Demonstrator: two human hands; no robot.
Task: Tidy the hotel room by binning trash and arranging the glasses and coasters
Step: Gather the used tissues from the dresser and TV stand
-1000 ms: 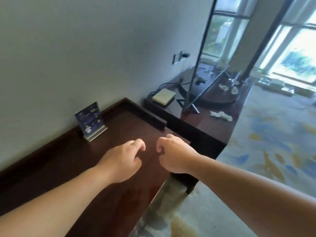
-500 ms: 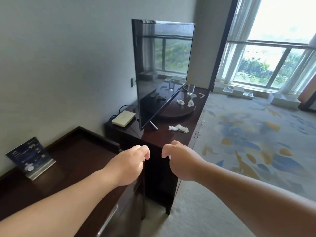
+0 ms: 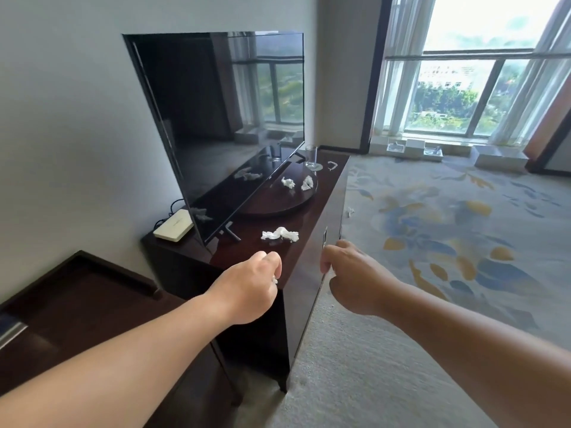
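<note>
Ahead, crumpled tissue (image 3: 280, 235) lengthwise across cabinet (image 3: 304, 217); left hand (image 3: 251, 288) fisted around white scrap, right hand (image 3: 355, 278) loosely curled.

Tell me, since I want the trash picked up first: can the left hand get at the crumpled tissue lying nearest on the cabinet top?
Probably yes. The left hand hovers over the cabinet's near edge, and the tissue lies just beyond it on bare wood with nothing between. The hand seems to be closed on a small white scrap already, which may hamper the grab.
</note>
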